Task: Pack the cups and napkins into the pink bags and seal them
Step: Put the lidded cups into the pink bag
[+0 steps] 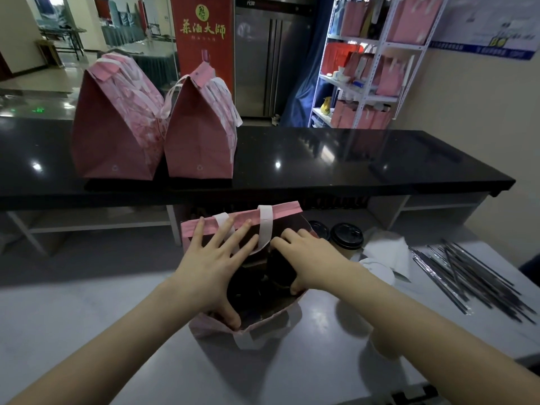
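Both bare hands work an open pink bag point(242, 314) on the pale counter: left hand point(217, 258) splayed wide, pressing the far wall and handle; right hand point(304, 258) reaching inside, curled around what appears to be a dark-lidded cup point(280, 270). Thin paper creases easily, so the folded rim seems the safest hold. Further right, another lidded cup point(347, 238) and white napkins point(385, 252) wait.

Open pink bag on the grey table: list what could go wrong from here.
1. The open pink bag is held wide by the left hand and right hand; its paper rim could crease or tear.
2. Dark-lidded cups inside might tip as they are pressed down.
3. The cup outside stands close to the right forearm and could be knocked over.
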A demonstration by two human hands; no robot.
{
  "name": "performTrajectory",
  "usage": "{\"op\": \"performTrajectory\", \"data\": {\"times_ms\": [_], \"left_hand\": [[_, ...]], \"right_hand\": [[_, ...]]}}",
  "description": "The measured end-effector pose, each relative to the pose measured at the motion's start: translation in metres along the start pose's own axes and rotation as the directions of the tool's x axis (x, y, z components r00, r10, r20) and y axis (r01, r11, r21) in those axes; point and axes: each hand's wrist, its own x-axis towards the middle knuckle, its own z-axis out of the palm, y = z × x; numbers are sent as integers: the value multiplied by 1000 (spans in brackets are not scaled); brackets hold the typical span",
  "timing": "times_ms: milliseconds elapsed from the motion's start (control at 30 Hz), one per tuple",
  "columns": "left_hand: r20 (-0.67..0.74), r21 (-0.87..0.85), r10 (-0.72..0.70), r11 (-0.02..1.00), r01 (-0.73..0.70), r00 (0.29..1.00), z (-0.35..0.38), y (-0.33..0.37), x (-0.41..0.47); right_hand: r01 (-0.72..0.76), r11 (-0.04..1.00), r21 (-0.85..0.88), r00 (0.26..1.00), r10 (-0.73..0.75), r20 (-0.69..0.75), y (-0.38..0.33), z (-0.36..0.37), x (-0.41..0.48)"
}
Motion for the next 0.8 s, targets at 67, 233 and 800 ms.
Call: {"op": "performTrajectory", "data": {"times_ms": [67, 233, 800], "left_hand": [[8, -13, -11, 1000, 11, 1000, -1, 3, 0], [9, 1, -13, 1000, 13, 1000, 0, 1, 1], [94, 55, -13, 998, 8, 996, 6, -2, 12]], "right_hand": [[0, 1000, -11, 999, 0, 39, -8, 3, 9], [-10, 997, -81, 997, 17, 76, -24, 22, 29], [-15, 986, 169, 999, 9, 36, -19, 53, 33]]}}
